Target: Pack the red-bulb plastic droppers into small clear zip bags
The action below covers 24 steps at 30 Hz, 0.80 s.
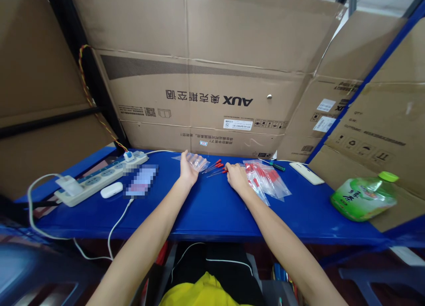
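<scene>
My left hand (188, 171) is closed on a clear plastic bag (199, 162), which lies across its palm and fingers. Several thin sticks with red bulb-like ends (218, 164), resembling droppers, lie loose on the blue table between my hands. Over the right side of this group is my right hand (236, 175), fingers curled down and pinching at a red-ended stick; its fingertips are partly hidden. Clear bags holding red-ended pieces (270, 180) lie in an overlapping pile just right of that hand.
A green-handled screwdriver (277, 166) and a white, phone-shaped object (306, 173) lie beyond the pile. At right a green bottle (363, 197) rests on its side. A power strip (102, 177), a white case (112, 190) and a blurred phone (142, 180) occupy the left. Cardboard (206, 76) walls the back.
</scene>
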Each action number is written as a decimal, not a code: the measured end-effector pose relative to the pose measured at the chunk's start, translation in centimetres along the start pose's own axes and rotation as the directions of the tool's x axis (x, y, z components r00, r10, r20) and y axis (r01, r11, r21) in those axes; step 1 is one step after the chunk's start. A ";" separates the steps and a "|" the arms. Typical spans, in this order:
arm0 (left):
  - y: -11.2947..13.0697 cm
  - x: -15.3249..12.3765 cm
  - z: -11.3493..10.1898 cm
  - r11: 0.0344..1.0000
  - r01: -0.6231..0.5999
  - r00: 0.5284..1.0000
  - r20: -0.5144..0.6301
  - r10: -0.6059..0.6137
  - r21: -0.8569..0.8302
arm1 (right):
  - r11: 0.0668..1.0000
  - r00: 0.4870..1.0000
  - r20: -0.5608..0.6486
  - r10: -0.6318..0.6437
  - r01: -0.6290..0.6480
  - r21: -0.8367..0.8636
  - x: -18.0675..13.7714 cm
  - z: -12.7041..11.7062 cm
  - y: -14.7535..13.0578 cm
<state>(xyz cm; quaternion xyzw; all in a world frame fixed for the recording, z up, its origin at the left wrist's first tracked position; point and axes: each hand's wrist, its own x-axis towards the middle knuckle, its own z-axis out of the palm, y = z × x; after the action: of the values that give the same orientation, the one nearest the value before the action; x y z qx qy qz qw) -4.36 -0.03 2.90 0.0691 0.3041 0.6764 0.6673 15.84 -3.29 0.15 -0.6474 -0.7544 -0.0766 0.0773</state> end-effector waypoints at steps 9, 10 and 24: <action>0.3 0.3 -0.1 0.999 -0.034 0.999 -0.011 0.034 -0.021 | 0.994 0.996 -0.048 -0.072 0.076 0.082 0.2 0.5 0.8; 0.4 0.4 -0.1 0.999 -0.038 0.999 -0.017 0.038 -0.025 | 0.990 0.995 -0.065 -0.081 0.088 0.113 0.2 0.4 0.9; 1.2 0.0 0.2 0.964 -0.191 0.981 -0.009 0.193 -0.185 | 0.816 0.870 -0.491 -0.053 0.321 0.481 -0.5 -0.7 0.9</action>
<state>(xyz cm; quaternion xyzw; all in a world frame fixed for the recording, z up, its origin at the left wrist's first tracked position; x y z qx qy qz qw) -5.30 0.08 3.66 0.0389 0.2286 0.7629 0.6035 16.83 -3.82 0.73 -0.4814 -0.7662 -0.0144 0.4255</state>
